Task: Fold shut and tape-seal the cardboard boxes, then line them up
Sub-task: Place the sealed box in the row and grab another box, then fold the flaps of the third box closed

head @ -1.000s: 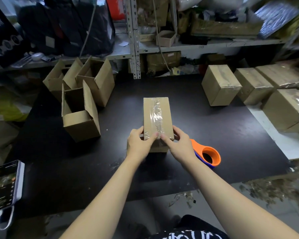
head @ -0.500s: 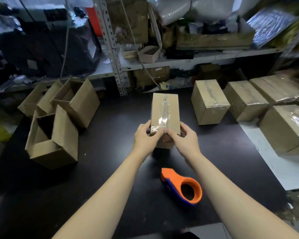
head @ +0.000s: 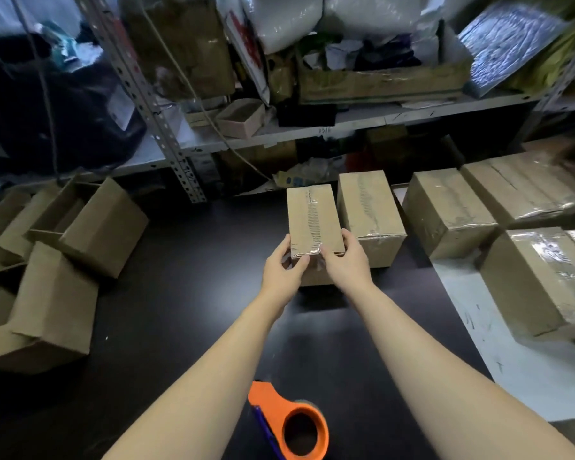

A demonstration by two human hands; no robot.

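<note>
Two-handed, holds a sealed cardboard box (head: pixel 314 217) by its near end, just left of the nearest sealed box (head: pixel 369 207) in the row on the dark tabletop (head: pixel 180 293). Grips with the left hand (head: pixel 284 270) curled round the near left corner, thumb on top, and the right hand (head: pixel 344 260) curled round the near right corner, beside the tape end. Appears to hang slightly above the tabletop, judging by the shadow beneath; cannot be told for certain.

Could go wrong in several ways from here. Held only at one end, may dip at the far end and catch the tabletop, skewing the line-up. Set down too briskly, may knock the neighbour on the right and push the row askew. Might equally land angled rather than flush. Could also lift the wrinkled tape end under the fingertips and weaken the seal.

Looks plain brown and oblong, flaps shut, with one strip of clear tape (head: pixel 312 220) along the top seam, rippled down the middle and folded over the near edge. Shows no visible dents. Leaves several open boxes (head: pixel 90 224) untaped at left, and the orange tape dispenser (head: pixel 292 423) lying near the front edge, between the forearms.
</note>
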